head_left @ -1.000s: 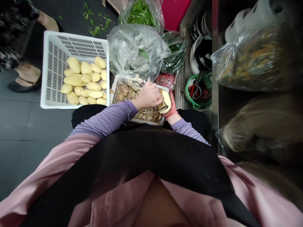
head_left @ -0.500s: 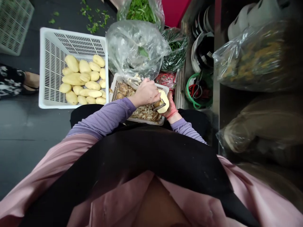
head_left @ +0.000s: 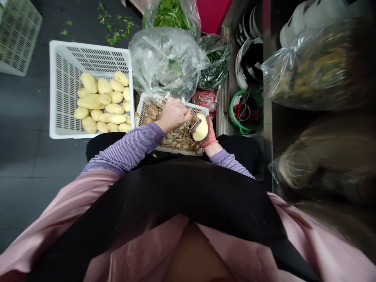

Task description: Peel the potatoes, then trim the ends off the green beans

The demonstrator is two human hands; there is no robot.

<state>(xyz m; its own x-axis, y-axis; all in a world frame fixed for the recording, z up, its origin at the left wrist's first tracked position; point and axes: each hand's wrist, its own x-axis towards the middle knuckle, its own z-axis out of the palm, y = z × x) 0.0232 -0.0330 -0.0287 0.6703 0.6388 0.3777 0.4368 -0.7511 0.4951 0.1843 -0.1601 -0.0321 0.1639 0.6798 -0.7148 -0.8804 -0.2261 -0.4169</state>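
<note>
My left hand (head_left: 175,114) is closed round the handle of a peeler (head_left: 195,124), whose metal blade lies against the near-left side of a potato. That potato (head_left: 201,128) is pale and mostly peeled, with some brown skin on its left side. In a pink glove, my right hand (head_left: 210,136) grips the potato from the right; most of its fingers are hidden behind it. Beneath both hands sits a small white basket (head_left: 169,149) holding peelings (head_left: 179,139) and, at its left, brown unpeeled potatoes (head_left: 152,113).
On the left, a white crate (head_left: 54,90) holds several peeled potatoes (head_left: 91,101). Plastic bags of greens (head_left: 172,15) stand beyond the small basket. To the right are a green basket (head_left: 243,129) with scissors (head_left: 244,111) and a metal shelf with bagged goods (head_left: 311,74).
The peeler and my left hand have shifted slightly left, across the potato's surface. The potato and my right hand have moved a little left and down in view.
</note>
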